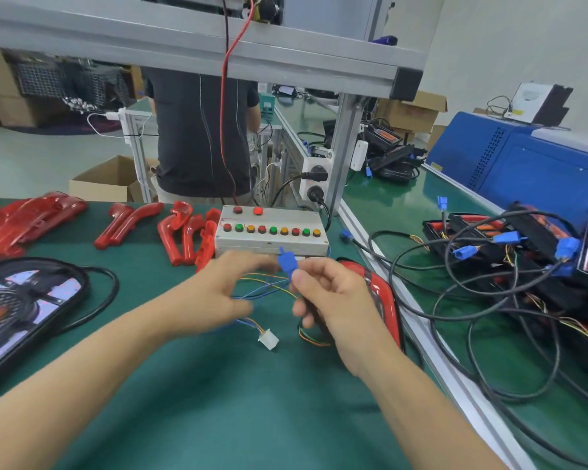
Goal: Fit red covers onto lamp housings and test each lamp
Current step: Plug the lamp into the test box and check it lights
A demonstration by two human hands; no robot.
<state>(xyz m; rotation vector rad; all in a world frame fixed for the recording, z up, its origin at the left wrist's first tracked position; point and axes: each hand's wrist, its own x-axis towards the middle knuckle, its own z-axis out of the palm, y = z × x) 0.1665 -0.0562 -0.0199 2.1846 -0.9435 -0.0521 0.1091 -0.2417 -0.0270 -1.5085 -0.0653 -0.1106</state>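
Nearest, a white plug point(268, 339) lies loose on the mat point(218, 401) at 6 o'clock of the hands. The right hand point(333, 300) pinches a blue plug point(287, 262) with curled fingers, raised clear of the mat, seemingly to mate it for testing. The left hand point(224, 293), blurred, reaches toward it; fingers look loosely extended, and I cannot tell if they hold wires point(269, 286). A covered lamp point(377, 293) lies at 3 o'clock under the right hand. Beyond, the test box point(272, 232) at 12, spare covers point(184, 232) at 10.
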